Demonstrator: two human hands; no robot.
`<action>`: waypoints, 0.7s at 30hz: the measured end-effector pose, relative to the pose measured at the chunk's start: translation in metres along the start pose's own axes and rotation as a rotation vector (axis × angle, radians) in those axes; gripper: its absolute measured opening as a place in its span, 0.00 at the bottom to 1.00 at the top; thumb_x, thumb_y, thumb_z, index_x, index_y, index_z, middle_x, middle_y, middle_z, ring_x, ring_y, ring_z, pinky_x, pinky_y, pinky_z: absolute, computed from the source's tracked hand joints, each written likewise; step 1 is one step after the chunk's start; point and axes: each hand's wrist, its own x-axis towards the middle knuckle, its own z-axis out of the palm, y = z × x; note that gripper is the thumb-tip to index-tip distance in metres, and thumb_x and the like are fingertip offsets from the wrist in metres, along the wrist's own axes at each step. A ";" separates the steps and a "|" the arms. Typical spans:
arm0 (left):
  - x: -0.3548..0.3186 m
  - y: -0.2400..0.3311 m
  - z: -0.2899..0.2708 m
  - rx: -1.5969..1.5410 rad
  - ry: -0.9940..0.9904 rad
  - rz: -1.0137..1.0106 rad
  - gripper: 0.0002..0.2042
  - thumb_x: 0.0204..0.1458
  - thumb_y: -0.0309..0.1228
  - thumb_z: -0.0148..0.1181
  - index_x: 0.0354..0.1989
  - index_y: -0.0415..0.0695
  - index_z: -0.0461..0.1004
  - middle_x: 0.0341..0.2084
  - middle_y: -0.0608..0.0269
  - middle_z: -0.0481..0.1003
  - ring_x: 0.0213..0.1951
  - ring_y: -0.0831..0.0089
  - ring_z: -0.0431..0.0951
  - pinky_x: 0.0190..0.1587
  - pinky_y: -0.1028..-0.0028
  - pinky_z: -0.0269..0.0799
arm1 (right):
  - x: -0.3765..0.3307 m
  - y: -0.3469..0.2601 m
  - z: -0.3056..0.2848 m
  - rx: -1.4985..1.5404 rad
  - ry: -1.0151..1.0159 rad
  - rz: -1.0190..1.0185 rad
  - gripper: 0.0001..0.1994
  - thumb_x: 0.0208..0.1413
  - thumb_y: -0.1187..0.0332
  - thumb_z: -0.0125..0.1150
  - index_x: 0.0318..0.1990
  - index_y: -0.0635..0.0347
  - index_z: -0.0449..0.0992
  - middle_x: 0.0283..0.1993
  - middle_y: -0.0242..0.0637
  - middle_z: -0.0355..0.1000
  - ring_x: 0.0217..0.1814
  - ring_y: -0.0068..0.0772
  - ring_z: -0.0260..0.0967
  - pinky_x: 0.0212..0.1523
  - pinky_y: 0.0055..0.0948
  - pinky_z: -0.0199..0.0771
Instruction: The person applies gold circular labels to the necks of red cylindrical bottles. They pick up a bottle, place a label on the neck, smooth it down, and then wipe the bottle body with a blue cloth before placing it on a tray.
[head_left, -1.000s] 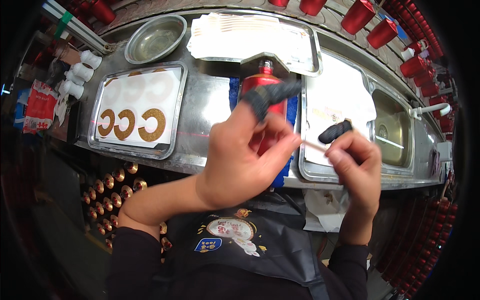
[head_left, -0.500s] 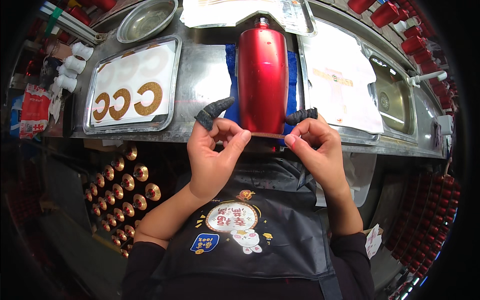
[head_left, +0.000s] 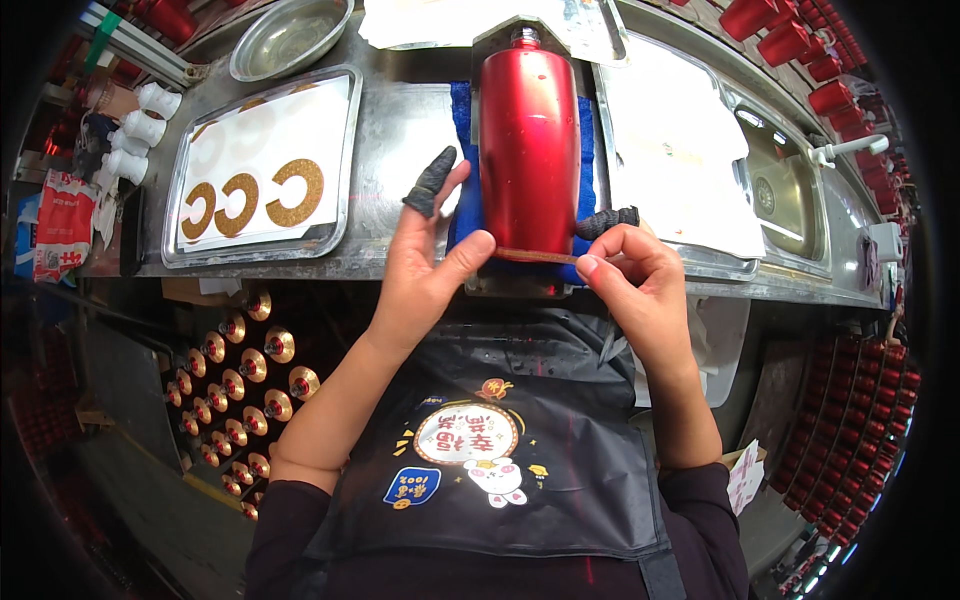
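A glossy red metallic bottle [head_left: 528,150] with a narrow dark neck lies on a blue cloth [head_left: 586,150], its base toward me. Across the base end runs a thin brownish-gold strip [head_left: 535,256]. Between thumb and finger, my right hand [head_left: 645,290] pinches the strip's right end. My left hand [head_left: 425,260] is open beside the bottle, its thumb tip at the strip's left end and its fingers extended forward. A dark finger cot covers a finger on each hand.
Left stands a tray [head_left: 345,150] with gold C-shaped transfers [head_left: 296,193]; a metal bowl [head_left: 290,45] sits behind it. White sheets [head_left: 670,130] and a sink [head_left: 790,190] are on the right. Several gold-topped items [head_left: 279,344] stand below the bench at left.
My left fingers have opened from a pinch and stretched forward. The strip has moved slightly nearer the bottle's base edge, its left part now against the bottle. My right hand still pinches its end.
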 end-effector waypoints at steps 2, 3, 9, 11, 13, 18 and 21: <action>0.001 -0.003 0.008 -0.012 -0.056 0.002 0.38 0.58 0.27 0.66 0.74 0.37 0.51 0.70 0.49 0.59 0.70 0.64 0.62 0.71 0.64 0.56 | 0.000 0.000 0.000 0.006 0.001 -0.004 0.06 0.58 0.74 0.66 0.31 0.65 0.76 0.36 0.29 0.71 0.27 0.09 0.67 0.26 0.13 0.61; 0.001 -0.003 0.009 0.049 -0.068 0.021 0.38 0.59 0.27 0.66 0.74 0.36 0.50 0.72 0.49 0.57 0.71 0.64 0.60 0.72 0.64 0.55 | 0.000 0.000 0.000 0.015 0.005 -0.006 0.06 0.58 0.74 0.66 0.31 0.65 0.76 0.36 0.30 0.71 0.27 0.09 0.68 0.26 0.13 0.61; 0.000 0.002 0.013 -0.015 -0.086 0.009 0.39 0.58 0.26 0.66 0.74 0.35 0.50 0.71 0.49 0.58 0.70 0.64 0.61 0.72 0.65 0.55 | 0.000 0.001 0.001 0.045 0.016 -0.007 0.05 0.58 0.76 0.63 0.31 0.61 0.75 0.26 0.19 0.68 0.26 0.05 0.58 0.27 0.13 0.51; 0.000 0.002 0.011 0.013 -0.091 0.020 0.39 0.58 0.26 0.66 0.74 0.35 0.50 0.71 0.48 0.57 0.71 0.64 0.60 0.71 0.66 0.56 | 0.000 0.001 0.001 0.033 0.026 0.005 0.05 0.58 0.76 0.63 0.31 0.61 0.74 0.26 0.19 0.68 0.26 0.05 0.58 0.27 0.13 0.51; 0.000 0.000 0.010 0.030 -0.088 0.022 0.38 0.58 0.26 0.65 0.74 0.35 0.50 0.72 0.47 0.57 0.71 0.65 0.60 0.71 0.66 0.56 | 0.000 0.002 0.001 0.017 0.026 0.004 0.05 0.58 0.76 0.63 0.31 0.61 0.74 0.26 0.19 0.68 0.26 0.05 0.58 0.27 0.13 0.51; -0.001 0.000 0.003 -0.189 -0.053 -0.093 0.33 0.62 0.23 0.56 0.75 0.39 0.49 0.74 0.46 0.54 0.74 0.60 0.55 0.75 0.60 0.48 | 0.001 0.005 0.001 -0.002 0.031 -0.020 0.05 0.58 0.76 0.63 0.30 0.61 0.74 0.26 0.18 0.68 0.25 0.04 0.57 0.26 0.13 0.49; 0.000 0.001 0.004 -0.171 -0.054 -0.086 0.32 0.63 0.23 0.55 0.75 0.39 0.50 0.73 0.47 0.55 0.74 0.60 0.55 0.74 0.59 0.50 | 0.002 0.005 0.001 -0.023 0.038 -0.034 0.05 0.58 0.76 0.63 0.30 0.61 0.74 0.25 0.18 0.68 0.25 0.04 0.56 0.26 0.13 0.49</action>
